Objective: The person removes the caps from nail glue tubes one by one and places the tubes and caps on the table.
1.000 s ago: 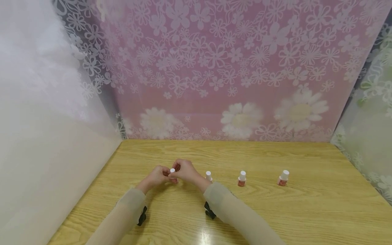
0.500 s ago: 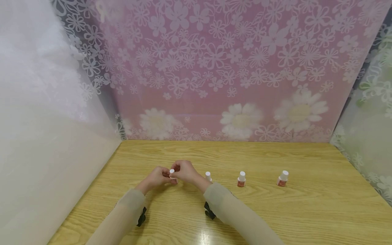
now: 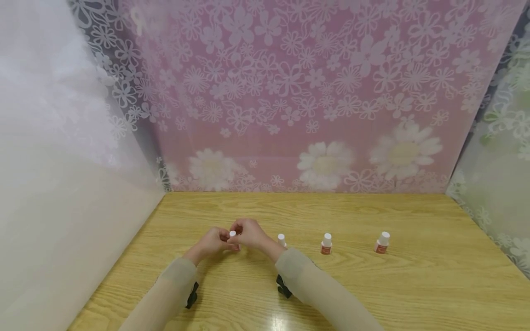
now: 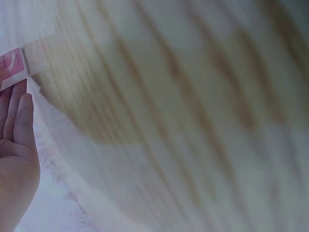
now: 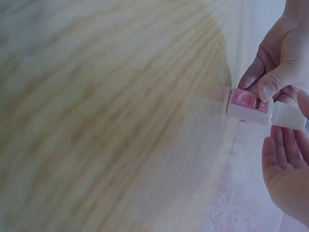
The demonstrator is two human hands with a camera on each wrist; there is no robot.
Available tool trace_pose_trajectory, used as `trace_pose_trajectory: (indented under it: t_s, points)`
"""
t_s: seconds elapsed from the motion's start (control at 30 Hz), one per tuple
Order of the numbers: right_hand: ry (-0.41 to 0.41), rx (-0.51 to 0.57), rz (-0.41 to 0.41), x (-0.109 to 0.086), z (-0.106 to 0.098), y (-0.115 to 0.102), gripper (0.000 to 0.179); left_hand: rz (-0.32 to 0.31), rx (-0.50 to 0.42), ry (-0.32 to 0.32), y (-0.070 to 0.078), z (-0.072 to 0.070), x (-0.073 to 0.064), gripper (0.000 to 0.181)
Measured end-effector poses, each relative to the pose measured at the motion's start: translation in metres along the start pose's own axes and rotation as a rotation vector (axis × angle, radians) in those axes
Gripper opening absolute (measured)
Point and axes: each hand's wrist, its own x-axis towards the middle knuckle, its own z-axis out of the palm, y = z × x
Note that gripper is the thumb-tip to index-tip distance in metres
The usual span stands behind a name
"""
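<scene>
Both hands meet at a small white bottle with a pink-red label (image 5: 248, 104), left of centre on the table in the head view. My left hand (image 3: 212, 242) grips the bottle's body; its thumb lies over the label in the right wrist view. From the other side, my right hand (image 3: 251, 234) has its thumb and fingers around the white cap (image 3: 233, 233). The bottle's base is down at the tabletop; whether it touches cannot be told. In the left wrist view, only part of the left hand (image 4: 19, 140) and a corner of the bottle appear.
To the right stand three similar capped bottles in a row: one partly behind the right forearm (image 3: 281, 240), a middle one (image 3: 326, 244) and a far-right one (image 3: 382, 242). Floral sheeting (image 3: 310, 92) walls the wood-grain table (image 3: 352, 294) at the back and sides.
Both hands stay at the same bottle, with only slight shifts of the fingers around the cap. The whole scene sits slightly lower in the head view. The other bottles stay put.
</scene>
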Motion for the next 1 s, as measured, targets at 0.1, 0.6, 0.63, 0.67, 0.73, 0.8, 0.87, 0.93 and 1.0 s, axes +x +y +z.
trace_pose_trajectory:
  t_s: [0.1, 0.6, 0.63, 0.67, 0.73, 0.8, 0.87, 0.93, 1.0]
  points:
    - [0.019, -0.019, 0.041, 0.0005, 0.0022, 0.0005, 0.018, -0.002, 0.023, 0.005, -0.0012, 0.0003, -0.0004, 0.01]
    - [0.006, -0.057, 0.025, 0.0022, -0.0017, -0.0034, 0.009, -0.024, -0.03, -0.004, -0.0006, -0.001, 0.0024, 0.011]
    - [-0.003, -0.055, 0.026, 0.0022, -0.0014, -0.0033, 0.008, -0.023, -0.034, -0.005, -0.001, -0.0009, 0.0023, 0.012]
    - [-0.009, -0.052, 0.026, 0.0023, -0.0011, -0.003, 0.008, -0.022, -0.041, -0.008, -0.0009, -0.0007, 0.002, 0.013]
    - [-0.014, -0.048, 0.028, 0.0028, -0.0005, -0.0025, 0.008, -0.019, -0.039, -0.008, -0.0007, -0.0005, 0.0012, 0.014]
    - [-0.015, -0.037, 0.027, 0.0027, -0.0005, -0.0026, 0.009, -0.01, -0.029, -0.006, -0.0001, -0.0002, 0.0006, 0.015]
    - [-0.016, -0.02, 0.017, 0.0022, -0.0011, -0.0026, 0.01, -0.002, -0.015, -0.002, 0.001, 0.0001, -0.0001, 0.016]
    - [-0.018, 0.001, 0.01, 0.0011, -0.0023, -0.0031, 0.011, 0.003, -0.015, 0.001, 0.0017, 0.0003, -0.0006, 0.015]
    - [-0.01, 0.009, -0.033, 0.0031, -0.0014, 0.0039, 0.015, 0.004, -0.017, 0.003, 0.002, 0.0006, -0.001, 0.012]
